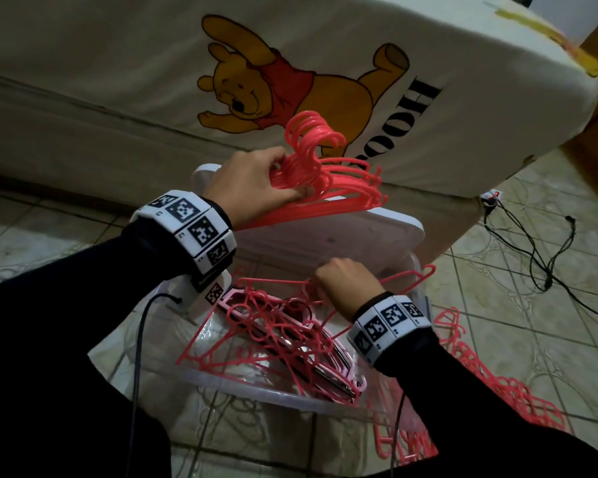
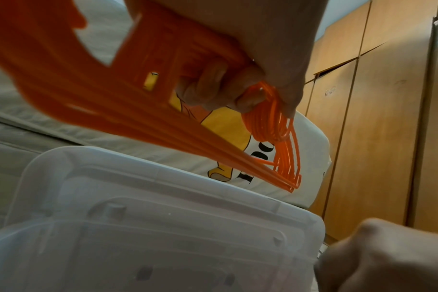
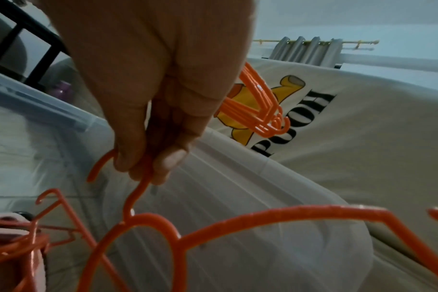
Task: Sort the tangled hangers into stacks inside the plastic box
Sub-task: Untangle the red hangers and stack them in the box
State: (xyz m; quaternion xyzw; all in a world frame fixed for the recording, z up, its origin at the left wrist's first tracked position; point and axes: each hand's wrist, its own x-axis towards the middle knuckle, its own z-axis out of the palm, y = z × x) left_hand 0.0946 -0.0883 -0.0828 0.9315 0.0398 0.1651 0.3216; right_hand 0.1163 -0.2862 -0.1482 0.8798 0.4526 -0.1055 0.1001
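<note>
My left hand grips a neat stack of coral-pink hangers near their hooks and holds it in the air above the box lid. In the left wrist view the fingers curl round that stack. My right hand pinches the hook of a single pink hanger over the clear plastic box. A tangle of pink hangers lies inside the box, over several paler flat ones.
The box stands on a tiled floor against a mattress with a bear print. More pink hangers lie on the floor to the right of the box. Black cables trail at the far right. Wooden wardrobe doors stand behind.
</note>
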